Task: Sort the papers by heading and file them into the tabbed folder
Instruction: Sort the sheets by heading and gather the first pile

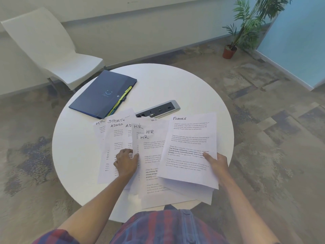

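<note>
Pinched between thumb and fingers of the right hand [217, 162] is the sheet headed FINANCE [190, 148], held by its right edge with the thumb lying on the printed face; the sheet sits on top of a few other sheets at the right of the spread. An edge of one HR sheet [136, 138] is gripped by the curled fingers of the left hand [125, 164], which rests on the fanned papers [119, 138]. Headings reading HR, SPORTS and ADMIN are seen across the overlapping fan, which is laid on the near half of the round white table [202, 88]. A closed dark blue tabbed folder [102, 93], with yellow-green tabs showing along its right edge, is placed on the far left of the table, just beyond the papers. A grey power socket unit [161, 108] is set between folder and FINANCE sheet, partly covered by papers. A white chair [52, 50] and a potted plant [246, 29] are seen beyond the table
</note>
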### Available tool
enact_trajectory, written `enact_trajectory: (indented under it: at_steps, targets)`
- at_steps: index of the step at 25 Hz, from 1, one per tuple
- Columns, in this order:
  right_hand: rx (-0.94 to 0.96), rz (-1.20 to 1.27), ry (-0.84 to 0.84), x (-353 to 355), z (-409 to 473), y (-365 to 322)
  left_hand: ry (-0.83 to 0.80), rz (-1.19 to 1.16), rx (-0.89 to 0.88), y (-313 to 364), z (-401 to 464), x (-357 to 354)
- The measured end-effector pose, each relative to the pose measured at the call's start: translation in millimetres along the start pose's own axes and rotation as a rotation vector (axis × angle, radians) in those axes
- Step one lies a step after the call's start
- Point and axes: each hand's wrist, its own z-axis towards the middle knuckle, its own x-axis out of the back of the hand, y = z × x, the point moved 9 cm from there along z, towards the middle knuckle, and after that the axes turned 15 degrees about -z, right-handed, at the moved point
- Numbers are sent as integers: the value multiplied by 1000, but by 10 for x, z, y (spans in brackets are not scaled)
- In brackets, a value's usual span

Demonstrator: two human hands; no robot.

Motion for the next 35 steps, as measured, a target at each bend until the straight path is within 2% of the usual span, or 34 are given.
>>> enact_trajectory:
  at_steps: [4,10,14,17,20,24,27,32,35]
  targets:
    - [-17,-2,-9,-69,24,63,-76,-107,62,1,62,-50]
    - [-71,-19,27,-87,24,238,-185,-446,145,69,46,-170]
    - [-50,-28,34,-106,35,256,-224,-475,205,35,64,-171]
    - [-43,-41,35,-124,49,234,-188,-424,107,82,142,-12]
    - [-42,-58,38,-129,61,209,-85,-309,12,91,248,203]
    - [-48,-59,40,-141,74,205,3,-313,-30,23,340,391]
    - [-40,-55,41,-140,82,195,-69,-191,-24,-77,359,341]
    - [-29,-34,38,-153,90,145,-241,281,-99,-212,245,93]
    - [-17,-23,45,-182,108,86,-216,295,-137,-235,155,89]
